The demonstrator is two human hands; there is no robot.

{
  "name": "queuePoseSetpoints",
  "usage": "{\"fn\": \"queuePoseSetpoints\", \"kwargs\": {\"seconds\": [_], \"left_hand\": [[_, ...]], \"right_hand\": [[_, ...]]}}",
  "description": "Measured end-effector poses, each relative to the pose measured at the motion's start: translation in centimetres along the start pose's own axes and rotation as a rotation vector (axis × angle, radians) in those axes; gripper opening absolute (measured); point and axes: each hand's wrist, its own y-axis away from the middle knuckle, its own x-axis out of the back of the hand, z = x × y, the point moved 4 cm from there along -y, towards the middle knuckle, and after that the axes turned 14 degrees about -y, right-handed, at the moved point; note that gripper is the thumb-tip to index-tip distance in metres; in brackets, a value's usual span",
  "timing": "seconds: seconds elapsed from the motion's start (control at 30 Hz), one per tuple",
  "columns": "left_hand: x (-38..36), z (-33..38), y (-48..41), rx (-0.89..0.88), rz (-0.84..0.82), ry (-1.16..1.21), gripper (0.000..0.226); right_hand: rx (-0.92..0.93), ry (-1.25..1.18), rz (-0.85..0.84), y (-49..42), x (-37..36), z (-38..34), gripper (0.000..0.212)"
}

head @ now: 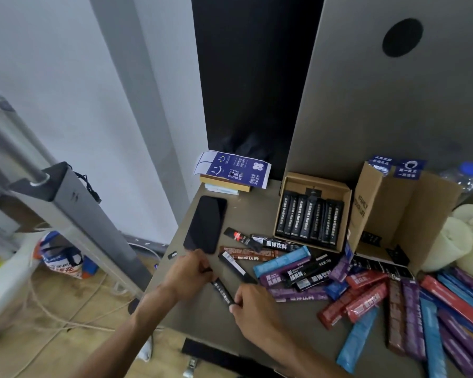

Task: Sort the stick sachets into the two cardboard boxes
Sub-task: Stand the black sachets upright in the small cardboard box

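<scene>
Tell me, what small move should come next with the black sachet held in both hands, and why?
Probably carry the black stick sachet, which the left hand and the right hand hold at its ends, to the small open cardboard box: it already holds a row of similar black sachets, side by side.

- A phone (206,223) is lying on the table (208,317), left of the loose sachets (366,298).
- A pile of books (224,184) is sitting behind it, with a leaflet (235,169) lying on top.
- The smaller box (280,203) is sitting behind the sachets, holding a row of them.
- The larger box (380,211) is standing just right of it.
</scene>
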Motion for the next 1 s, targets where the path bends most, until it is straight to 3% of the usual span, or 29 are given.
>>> {"fn": "queuePoseSetpoints", "kwargs": {"seconds": [0.13,0.27,0.37,0.8,1.0], "left_hand": [[0.9,1.0,0.4,-0.028,-0.027,0.542,0.013],[3.0,3.4,0.4,-0.060,-0.027,0.724,0.011],[3.3,4.9,0.1,-0.019,-0.003,0.846,0.013],[1.7,11.0,0.0,-0.154,-0.152,0.742,0.015],[2.1,15.5,-3.1,-0.182,-0.066,0.606,0.020]], "right_hand": [[-0.137,-0.420,-0.081,-0.1,1.5,1.0,0.013],[-0.194,-0.617,-0.165,-0.1,3.6,0.8,0.012],[-0.215,-0.692,-0.103,-0.4,5.0,0.9,0.014],[-0.165,-0.752,0.111,0.0,8.4,3.0,0.009],[-0.194,-0.739,0.196,0.6,10.8,6.1,0.010]]}}
